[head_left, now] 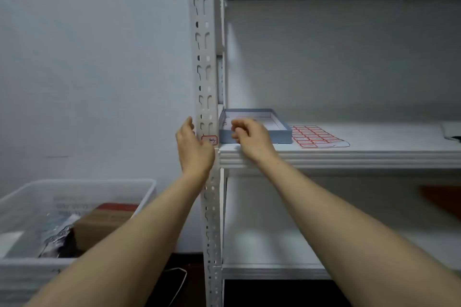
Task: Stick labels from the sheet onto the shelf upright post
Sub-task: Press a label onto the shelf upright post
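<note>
The white slotted upright post (205, 57) rises at centre, and a red-bordered label (210, 140) with handwriting is stuck on it at shelf height. My left hand (193, 149) lies against the post's left side, fingers apart, its thumb side touching the label's lower left. Just right of the post, my right hand (250, 136) hovers over the shelf edge with its fingers loosely curled; I see nothing in it. The label sheet (316, 136), with rows of red-bordered labels, lies flat on the shelf board (349, 154) to the right.
A shallow blue-grey box (284, 132) holding white paper sits on the shelf between post and sheet, behind my right hand. A clear plastic bin (74, 207) with boxes and bags stands low on the left. A dark object (452, 132) lies at the shelf's far right.
</note>
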Available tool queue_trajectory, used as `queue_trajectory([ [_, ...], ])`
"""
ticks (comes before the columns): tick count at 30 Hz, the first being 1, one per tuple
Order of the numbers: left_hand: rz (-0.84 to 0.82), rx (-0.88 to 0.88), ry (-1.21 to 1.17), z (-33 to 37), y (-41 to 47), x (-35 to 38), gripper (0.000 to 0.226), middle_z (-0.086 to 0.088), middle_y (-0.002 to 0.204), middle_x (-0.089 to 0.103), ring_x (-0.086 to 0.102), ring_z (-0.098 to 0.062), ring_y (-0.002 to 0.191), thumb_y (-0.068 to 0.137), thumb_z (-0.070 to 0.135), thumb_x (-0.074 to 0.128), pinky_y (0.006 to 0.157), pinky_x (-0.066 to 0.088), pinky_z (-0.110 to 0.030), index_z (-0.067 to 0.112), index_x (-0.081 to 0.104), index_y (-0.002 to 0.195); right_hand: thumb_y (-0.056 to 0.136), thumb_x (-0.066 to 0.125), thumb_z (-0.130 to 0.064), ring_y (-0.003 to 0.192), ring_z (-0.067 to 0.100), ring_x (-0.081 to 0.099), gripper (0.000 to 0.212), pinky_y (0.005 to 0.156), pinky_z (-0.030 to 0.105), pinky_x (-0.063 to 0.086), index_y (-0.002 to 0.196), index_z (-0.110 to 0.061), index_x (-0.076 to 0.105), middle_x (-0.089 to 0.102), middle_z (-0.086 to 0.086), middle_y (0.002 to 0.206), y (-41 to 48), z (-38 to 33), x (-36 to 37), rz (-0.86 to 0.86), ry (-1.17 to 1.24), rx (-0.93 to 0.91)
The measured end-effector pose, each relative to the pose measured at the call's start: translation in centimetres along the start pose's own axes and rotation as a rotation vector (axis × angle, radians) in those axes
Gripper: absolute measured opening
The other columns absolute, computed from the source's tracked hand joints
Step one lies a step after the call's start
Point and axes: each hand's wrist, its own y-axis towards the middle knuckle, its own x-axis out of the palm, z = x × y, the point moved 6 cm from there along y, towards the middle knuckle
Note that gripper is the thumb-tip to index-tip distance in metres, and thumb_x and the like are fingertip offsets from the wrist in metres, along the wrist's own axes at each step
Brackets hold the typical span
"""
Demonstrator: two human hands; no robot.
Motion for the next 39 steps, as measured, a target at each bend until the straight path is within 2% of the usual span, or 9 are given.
queue_trajectory([
  [7,-0.121,-0.146,-0.162,-2.8,0.9,0.9,0.074,-0.008,0.136,0.05,0.052,-0.023,0.121,0.083,0.004,0.062,0.102,0.044,-0.044,0.012,0.026,0.147,0.097,0.039,0.0,0.114,0.022,0.058,0.036,0.103,0.039,0.044,0.129,-0.005,0.053,0.06,0.01,0.125,1.1,0.7,2.5,-0.088,0.044,0.038],
  [12,-0.162,-0.128,-0.204,-2.5,1.6,0.9,0.067,-0.005,0.107,0.068,0.066,-0.016,0.096,0.066,0.03,0.072,0.091,0.053,-0.036,0.014,0.052,0.129,0.092,0.032,0.011,0.111,0.015,0.057,0.045,0.099,0.026,0.045,0.126,-0.005,0.055,0.062,0.004,0.115,1.8,-0.1,3.4,-0.129,0.202,0.015],
  [16,-0.175,-0.114,-0.235,-2.6,2.3,1.2,0.038,-0.001,0.098,0.07,0.067,-0.014,0.089,0.077,0.02,0.073,0.079,0.054,-0.024,0.014,0.061,0.112,0.089,0.031,0.013,0.103,0.018,0.064,0.047,0.089,0.03,0.053,0.119,-0.008,0.059,0.066,0.006,0.112,2.5,0.4,4.1,-0.157,0.358,0.045],
  [21,-0.163,-0.134,-0.276,-3.3,2.0,1.9,0.03,0.008,0.088,0.062,0.058,0.001,0.075,0.084,0.016,0.067,0.057,0.045,-0.002,0.013,0.057,0.112,0.095,0.035,0.004,0.108,0.023,0.064,0.039,0.093,0.036,0.053,0.126,-0.007,0.056,0.065,0.011,0.119,3.0,1.7,4.6,-0.196,0.571,0.115],
  [29,-0.116,-0.083,-0.278,-3.5,2.1,2.4,0.019,0.008,0.083,0.059,0.054,0.002,0.071,0.087,0.013,0.061,0.056,0.042,-0.001,0.015,0.054,0.105,0.093,0.038,0.006,0.107,0.023,0.065,0.041,0.088,0.027,0.054,0.13,-0.003,0.053,0.066,0.01,0.115,2.6,2.1,4.5,-0.207,0.641,0.158],
  [32,-0.098,-0.061,-0.264,-3.5,2.3,2.4,0.015,0.01,0.079,0.059,0.054,0.002,0.068,0.086,0.012,0.063,0.055,0.041,-0.002,0.013,0.056,0.1,0.091,0.038,0.009,0.072,-0.003,0.065,0.044,0.09,0.026,0.051,0.131,-0.003,0.052,0.067,0.007,0.108,2.3,2.1,4.3,-0.163,0.578,0.137],
  [34,-0.101,-0.048,-0.247,-3.7,2.5,2.4,0.014,0.009,0.079,0.059,0.054,0.001,0.068,0.086,0.012,0.062,0.055,0.041,-0.002,0.013,0.056,0.098,0.089,0.038,0.01,0.061,-0.006,0.06,0.046,0.091,0.027,0.049,0.131,-0.004,0.052,0.067,0.0,0.093,2.3,2.3,4.3,-0.141,0.537,0.135],
  [37,-0.124,-0.014,-0.205,-3.8,2.7,2.5,0.014,0.006,0.086,0.06,0.055,0.0,0.072,0.087,0.014,0.059,0.062,0.044,-0.007,0.013,0.055,0.1,0.085,0.037,0.013,0.105,0.012,0.063,0.052,0.1,0.031,0.047,0.132,-0.005,0.052,0.066,0.005,0.116,2.2,2.3,4.4,-0.146,0.503,0.13],
  [39,-0.132,0.0,-0.186,-3.9,2.8,2.5,0.014,0.004,0.089,0.059,0.055,-0.001,0.075,0.088,0.014,0.058,0.066,0.044,-0.012,0.013,0.053,0.101,0.08,0.035,0.019,0.117,0.019,0.058,0.058,0.101,0.032,0.046,0.131,-0.003,0.052,0.061,0.009,0.125,2.1,2.3,4.4,-0.155,0.509,0.122],
])
